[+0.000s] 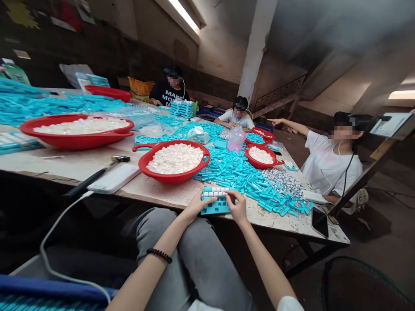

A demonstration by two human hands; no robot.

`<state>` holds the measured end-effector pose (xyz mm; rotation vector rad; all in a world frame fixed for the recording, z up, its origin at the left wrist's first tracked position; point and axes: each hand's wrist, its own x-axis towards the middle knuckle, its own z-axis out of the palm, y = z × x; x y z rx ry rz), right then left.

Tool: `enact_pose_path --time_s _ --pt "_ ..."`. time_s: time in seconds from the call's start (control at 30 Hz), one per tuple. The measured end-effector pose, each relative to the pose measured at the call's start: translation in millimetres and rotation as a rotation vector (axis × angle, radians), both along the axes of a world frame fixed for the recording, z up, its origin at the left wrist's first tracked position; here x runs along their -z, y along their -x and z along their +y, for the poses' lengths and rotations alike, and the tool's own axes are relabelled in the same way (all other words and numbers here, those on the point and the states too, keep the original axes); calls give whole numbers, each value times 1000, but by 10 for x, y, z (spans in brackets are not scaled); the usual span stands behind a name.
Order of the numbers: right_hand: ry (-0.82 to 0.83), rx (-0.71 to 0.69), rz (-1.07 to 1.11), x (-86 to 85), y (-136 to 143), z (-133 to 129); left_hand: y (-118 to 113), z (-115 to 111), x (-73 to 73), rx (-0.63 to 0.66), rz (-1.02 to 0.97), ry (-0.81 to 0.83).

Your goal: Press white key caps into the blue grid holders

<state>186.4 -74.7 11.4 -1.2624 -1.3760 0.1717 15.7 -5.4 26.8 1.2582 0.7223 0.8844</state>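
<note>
At the table's near edge, above my lap, a light-blue plastic frame (214, 210) tilts towards me. Small white blocks (215, 193) sit in rows along its upper part, while dark openings show in the lower part. My left hand (198, 206) grips the frame's left side, its thumb lying across the front. At the right end of the white rows, my right hand (238, 207) has its fingers bent and its fingertips closed on a white block, partly hidden by the fingers. Just beyond, a red basket (171, 178) holds a heap of white pieces (177, 156).
Loose blue pieces (233, 170) cover the table to the right. A second red basket (74, 141), a hammer (97, 175) and a cabled white power bank (114, 179) are at left. A phone (319, 222) lies near the right corner. Several co-workers sit around the table; one stretches out an arm (292, 126).
</note>
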Motion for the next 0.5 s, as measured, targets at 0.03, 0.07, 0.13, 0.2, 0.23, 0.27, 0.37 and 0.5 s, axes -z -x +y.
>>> enact_pose_path --time_s 0.03,0.07,0.13,0.2,0.23,0.27,0.37,0.5 --pt "8 70 -19 -11 -156 11 1 -9 -15 5 5 9" --pt "26 147 -50 -26 -346 28 2 -17 -28 5 12 14" --pt "88 300 -118 -72 -792 73 2 -28 -41 2 18 14" --pt "171 469 -260 -138 -1254 120 2 -24 -34 -14 26 18" --pt "223 539 -354 -175 -1466 139 3 -18 -26 -27 37 22" --pt "289 607 -441 -210 -1656 155 5 -10 -17 -39 53 23" --pt "535 754 -611 -290 -2068 194 21 7 -9 -63 112 -17" --pt "710 811 -618 -347 -2291 246 68 14 -42 -58 188 -117"
